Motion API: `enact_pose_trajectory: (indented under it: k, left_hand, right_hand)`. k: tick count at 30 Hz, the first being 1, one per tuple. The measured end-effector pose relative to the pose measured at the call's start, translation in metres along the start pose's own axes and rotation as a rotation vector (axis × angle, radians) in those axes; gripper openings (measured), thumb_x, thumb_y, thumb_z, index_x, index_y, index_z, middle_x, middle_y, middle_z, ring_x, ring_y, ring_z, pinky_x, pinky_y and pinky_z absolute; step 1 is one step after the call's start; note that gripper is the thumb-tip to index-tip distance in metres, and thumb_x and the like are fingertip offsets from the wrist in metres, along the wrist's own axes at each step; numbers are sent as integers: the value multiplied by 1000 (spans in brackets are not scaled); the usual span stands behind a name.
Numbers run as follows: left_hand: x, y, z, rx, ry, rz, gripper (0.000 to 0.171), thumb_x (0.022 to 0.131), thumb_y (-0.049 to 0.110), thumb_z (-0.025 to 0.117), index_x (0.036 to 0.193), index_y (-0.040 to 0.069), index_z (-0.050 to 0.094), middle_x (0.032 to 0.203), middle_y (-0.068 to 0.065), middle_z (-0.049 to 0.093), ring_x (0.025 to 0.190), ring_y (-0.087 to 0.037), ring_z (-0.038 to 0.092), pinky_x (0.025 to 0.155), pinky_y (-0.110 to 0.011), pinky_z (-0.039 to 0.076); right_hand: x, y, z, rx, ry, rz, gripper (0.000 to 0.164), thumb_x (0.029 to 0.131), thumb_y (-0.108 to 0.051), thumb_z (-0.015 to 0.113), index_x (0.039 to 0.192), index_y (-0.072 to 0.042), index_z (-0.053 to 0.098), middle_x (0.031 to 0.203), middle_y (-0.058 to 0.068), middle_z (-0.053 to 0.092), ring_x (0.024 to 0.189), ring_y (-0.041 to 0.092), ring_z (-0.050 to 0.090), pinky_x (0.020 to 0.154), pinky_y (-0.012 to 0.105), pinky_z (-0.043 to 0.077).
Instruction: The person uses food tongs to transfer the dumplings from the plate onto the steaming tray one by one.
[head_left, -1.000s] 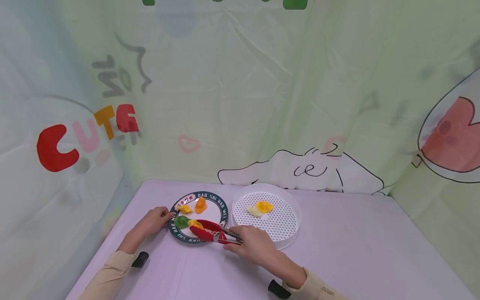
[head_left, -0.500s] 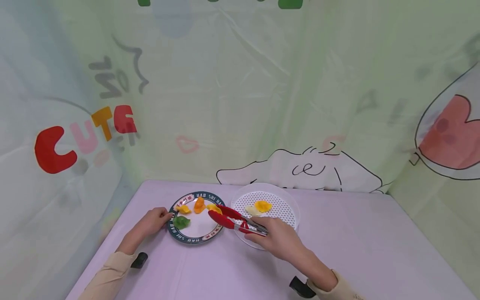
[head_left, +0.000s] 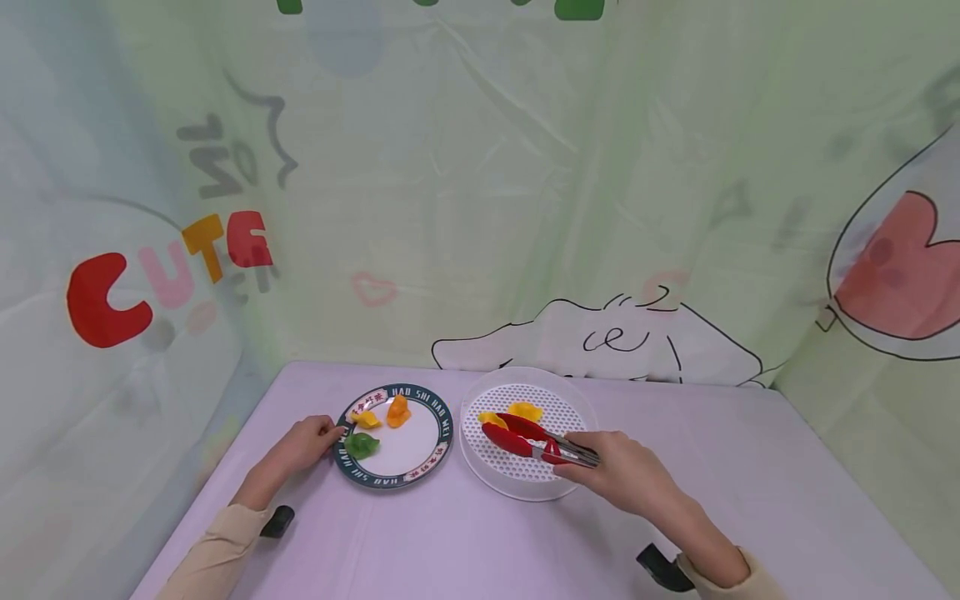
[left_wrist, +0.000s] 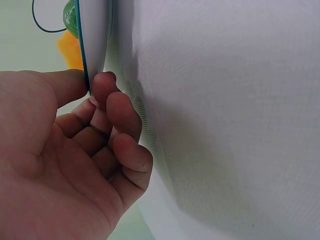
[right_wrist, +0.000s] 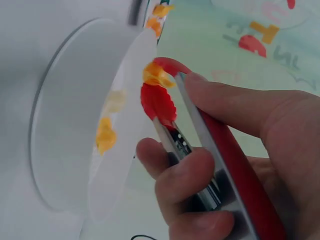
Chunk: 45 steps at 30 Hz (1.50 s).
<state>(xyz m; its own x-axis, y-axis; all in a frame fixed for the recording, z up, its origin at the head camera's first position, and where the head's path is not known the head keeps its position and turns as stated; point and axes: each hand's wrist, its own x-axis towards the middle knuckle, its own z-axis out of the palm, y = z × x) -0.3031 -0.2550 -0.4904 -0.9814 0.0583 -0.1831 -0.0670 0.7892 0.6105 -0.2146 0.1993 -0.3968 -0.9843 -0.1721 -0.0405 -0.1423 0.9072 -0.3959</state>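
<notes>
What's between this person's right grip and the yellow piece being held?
Red-and-silver tongs. The right grip holds one end, and the other pinches the yellow piece. The right wrist view shows this clearly.

A table point(head_left: 712, 467) spread with smooth, pale lilac woven cloth carries two vessels towards its far edge. On the left sits a round white plate point(head_left: 405, 443) with a dark green rim printed in white letters; just beside it, to the right, stands a round white basket point(head_left: 558, 412) with a low translucent wall and perforated floor.
</notes>
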Motion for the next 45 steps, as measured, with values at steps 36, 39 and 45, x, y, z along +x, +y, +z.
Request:
enact_pose_trajectory:
  k: [36,39,45]
  left_hand:
    - [-7,3,-3,-5,0,9,23,105,22,53,93,4,60,76,-4,54,72,-17,50,64,-29,41]
    - [-7,4,-3,3,1,11,23,105,22,53,93,4,60,76,-5,55,72,-17,50,64,-28,40]
    - [-7,6,-3,6,-2,4,24,105,23,53,94,3,61,76,-5,55,73,-17,51,64,-28,40]
  right_hand:
    - [9,2,-9,-42,-39,29,81,76,-49,83,135,0,59,118,13,69,95,23,61,75,38,57]
    - [15,0,-4,-43,-18,24,89,75,-56,82,140,-2,54,128,15,65,107,28,62,85,46,58]
    - [30,-15,6,-47,0,-17,96,72,-61,81,142,-3,50,127,16,63,105,29,62,82,49,58]
